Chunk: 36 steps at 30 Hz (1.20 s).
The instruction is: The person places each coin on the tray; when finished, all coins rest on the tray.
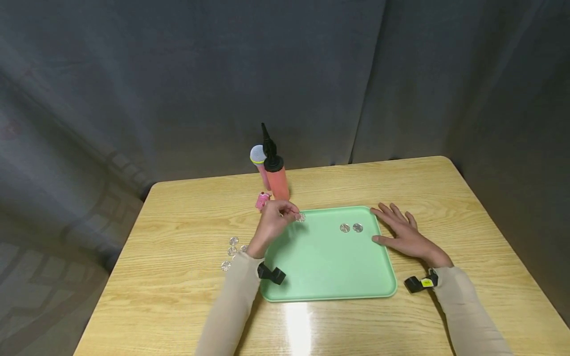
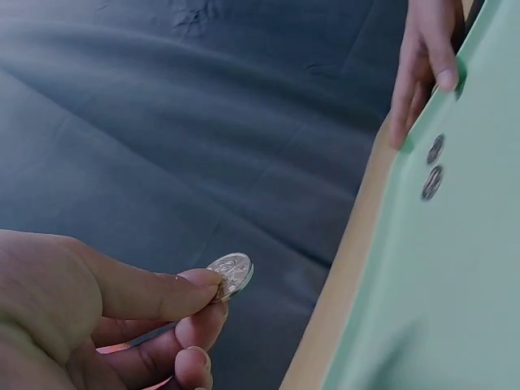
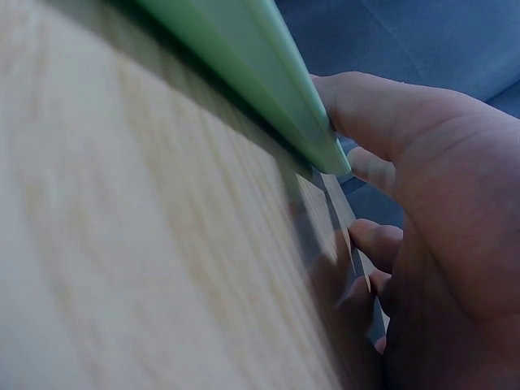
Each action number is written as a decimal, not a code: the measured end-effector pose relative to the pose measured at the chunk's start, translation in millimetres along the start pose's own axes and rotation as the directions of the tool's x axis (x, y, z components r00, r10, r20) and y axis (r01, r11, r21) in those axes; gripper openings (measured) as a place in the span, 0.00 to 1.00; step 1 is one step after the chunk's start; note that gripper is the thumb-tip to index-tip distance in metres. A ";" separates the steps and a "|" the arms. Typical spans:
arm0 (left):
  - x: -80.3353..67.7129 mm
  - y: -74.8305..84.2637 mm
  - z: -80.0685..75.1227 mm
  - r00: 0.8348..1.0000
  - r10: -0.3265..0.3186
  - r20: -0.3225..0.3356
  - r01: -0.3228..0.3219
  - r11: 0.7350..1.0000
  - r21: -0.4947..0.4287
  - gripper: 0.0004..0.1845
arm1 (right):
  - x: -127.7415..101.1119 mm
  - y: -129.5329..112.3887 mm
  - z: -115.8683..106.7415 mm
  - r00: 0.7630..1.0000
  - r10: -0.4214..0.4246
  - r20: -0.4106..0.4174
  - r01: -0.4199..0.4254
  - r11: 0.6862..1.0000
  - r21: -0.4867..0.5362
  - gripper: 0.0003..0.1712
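My left hand (image 1: 272,221) is over the far left corner of the green tray (image 1: 329,269). Between thumb and forefinger it pinches a silver coin (image 2: 231,275), raised above the tray in the left wrist view. Two more coins, one (image 1: 345,228) just left of the other (image 1: 358,228), lie side by side toward the tray's right. My right hand (image 1: 407,240) rests at the tray's right edge with fingers spread. Its thumb (image 3: 366,101) touches the green rim, while other fingertips reach down by the wooden table.
Several loose coins (image 1: 226,266) lie on the table left of the tray, partly behind my left sleeve. Past the tray's far left corner stand a coral pump (image 1: 278,184) with a black nozzle and a toy microphone (image 1: 258,155). A small pink toy (image 1: 262,200) sits before them.
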<state>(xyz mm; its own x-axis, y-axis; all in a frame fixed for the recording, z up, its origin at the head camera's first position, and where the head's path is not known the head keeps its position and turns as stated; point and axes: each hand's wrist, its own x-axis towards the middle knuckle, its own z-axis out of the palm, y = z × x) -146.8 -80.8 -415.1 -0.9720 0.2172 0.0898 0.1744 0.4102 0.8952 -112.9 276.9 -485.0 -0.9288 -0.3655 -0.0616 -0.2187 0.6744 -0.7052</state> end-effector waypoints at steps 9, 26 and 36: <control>7.5 3.3 35.0 0.993 -0.031 0.115 0.029 0.999 0.016 0.03 | -1.2 -1.4 -0.7 1.000 -0.011 -0.003 0.011 1.000 0.017 0.46; 19.1 -6.4 78.8 0.981 -0.094 0.171 0.077 0.992 0.101 0.04 | -0.7 -2.9 0.0 1.000 -0.013 -0.004 0.013 1.000 0.016 0.46; 17.4 -12.5 91.9 0.989 -0.079 0.121 0.055 0.980 0.192 0.04 | -1.1 -3.0 -0.4 1.000 -0.007 -0.003 0.007 1.000 0.005 0.46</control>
<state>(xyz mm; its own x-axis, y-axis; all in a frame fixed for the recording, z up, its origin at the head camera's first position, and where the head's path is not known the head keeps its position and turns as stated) -151.4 -0.7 -464.8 -0.9564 0.2900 -0.0350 0.1480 0.5842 0.7980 -111.3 275.5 -482.6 -0.9282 -0.3682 -0.0540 -0.2240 0.6688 -0.7089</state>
